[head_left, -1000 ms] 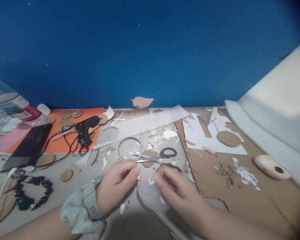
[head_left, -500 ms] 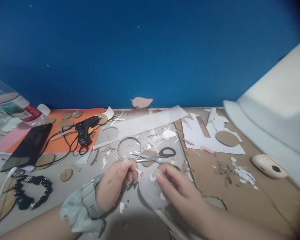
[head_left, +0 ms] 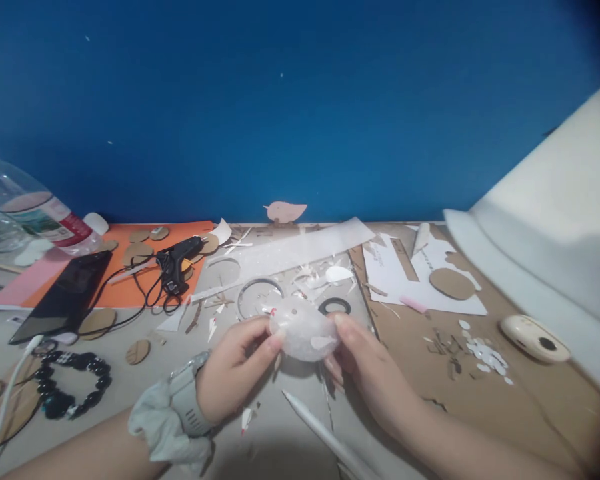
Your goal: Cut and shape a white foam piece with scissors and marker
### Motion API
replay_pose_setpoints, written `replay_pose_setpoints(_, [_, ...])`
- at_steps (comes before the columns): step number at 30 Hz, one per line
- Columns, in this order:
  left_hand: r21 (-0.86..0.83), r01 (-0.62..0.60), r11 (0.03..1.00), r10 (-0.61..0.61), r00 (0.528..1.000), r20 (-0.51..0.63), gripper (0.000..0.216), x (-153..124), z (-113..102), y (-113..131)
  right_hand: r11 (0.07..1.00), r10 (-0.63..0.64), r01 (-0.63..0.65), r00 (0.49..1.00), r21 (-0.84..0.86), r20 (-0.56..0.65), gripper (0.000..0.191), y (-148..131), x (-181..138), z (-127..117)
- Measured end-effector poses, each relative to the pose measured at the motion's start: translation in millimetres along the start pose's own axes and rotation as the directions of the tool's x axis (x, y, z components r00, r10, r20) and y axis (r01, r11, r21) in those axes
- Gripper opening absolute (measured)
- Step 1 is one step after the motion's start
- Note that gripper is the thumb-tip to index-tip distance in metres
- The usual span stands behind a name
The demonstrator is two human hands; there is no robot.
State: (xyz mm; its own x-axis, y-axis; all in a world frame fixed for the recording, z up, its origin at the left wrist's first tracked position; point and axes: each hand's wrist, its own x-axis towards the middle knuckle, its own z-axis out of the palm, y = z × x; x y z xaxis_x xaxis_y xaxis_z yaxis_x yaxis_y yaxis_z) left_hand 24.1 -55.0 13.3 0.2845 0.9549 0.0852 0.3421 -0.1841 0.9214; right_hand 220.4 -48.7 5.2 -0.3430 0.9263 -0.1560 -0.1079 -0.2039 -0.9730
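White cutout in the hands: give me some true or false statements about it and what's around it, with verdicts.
1. The left hand and the right hand both hold the white cutout. True.
2. The glue gun lies on the brown cardboard. False: the glue gun is over the orange paper.
3. A white pen shows between the forearms. True.
4. The bead bracelet is right of the right hand. False: the bead bracelet is left of the left hand.

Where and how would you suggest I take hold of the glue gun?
The glue gun is probably best gripped by its handle, coming from the near side: it lies flat, handle pointing toward you, yellow trigger on the right.
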Motion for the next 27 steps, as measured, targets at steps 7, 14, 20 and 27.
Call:
replay_pose_setpoints(7, [-0.03, 0.007, 1.0, -0.006, 1.0, 0.019, 0.027, 0.6, 0.0, 2.8, 0.989, 0.063, -0.057, 0.997, 0.136, -0.043, 0.039, -2.1, 3.1, 3.8])
replay_pose_setpoints(14, [-0.103, 0.028, 0.994, -0.034, 0.998, -0.055, 0.022, -0.7, 1.0, 0.5, 0.997, -0.074, 0.076, 0.996, 0.031, -0.055, 0.029, -3.1, 2.7, 0.9])
replay_pose_setpoints(20, [-0.124, 0.015, 0.992, -0.05, 0.958, -0.281, 0.025, 3.2, -2.6, -0.1, 0.98, -0.197, 0.197, 0.98, 0.006, -0.025, 0.024, -3.8, -0.4, -0.1])
replay_pose_setpoints(27, [-0.204, -0.001, 0.979, -0.101, 0.867, -0.489, 0.026, 13.5, -9.7, -0.3, 0.893, -0.195, 0.244, 0.967, -0.379, 0.164, 0.012, -3.2, -6.6, -1.5])
